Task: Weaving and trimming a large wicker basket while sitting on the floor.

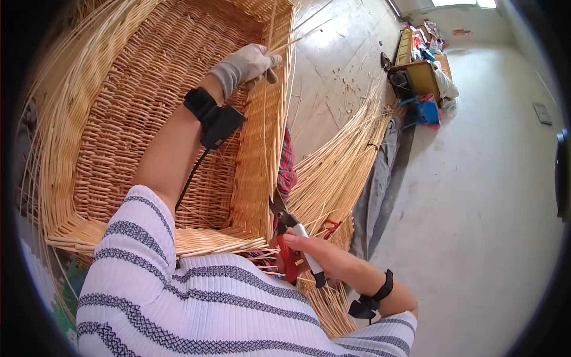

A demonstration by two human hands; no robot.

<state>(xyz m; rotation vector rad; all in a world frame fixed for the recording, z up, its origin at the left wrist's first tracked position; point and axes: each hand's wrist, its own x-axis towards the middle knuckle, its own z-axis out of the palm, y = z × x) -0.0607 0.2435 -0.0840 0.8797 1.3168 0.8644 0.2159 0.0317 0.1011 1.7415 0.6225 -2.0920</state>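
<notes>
A large rectangular wicker basket [157,107] fills the left half of the view, with loose rod ends sticking out around its rim. My left hand [250,66], in a pale grey glove, is closed on thin wicker rods [284,45] at the basket's right wall. Lower down, beside the basket's near right corner, my bare right hand [297,247] grips pruning shears [287,221] with one red and one white handle. The shears' blades point up and lie beside the outer wall; whether they touch a rod I cannot tell.
A thick bundle of long wicker rods [339,160] lies to the right, beside a grey cloth [376,184]. Red checked fabric [286,163] shows along the basket. Farther off stand a blue stool [427,112] and a cluttered wooden cabinet [423,77]. Cane scraps [351,80] litter the floor.
</notes>
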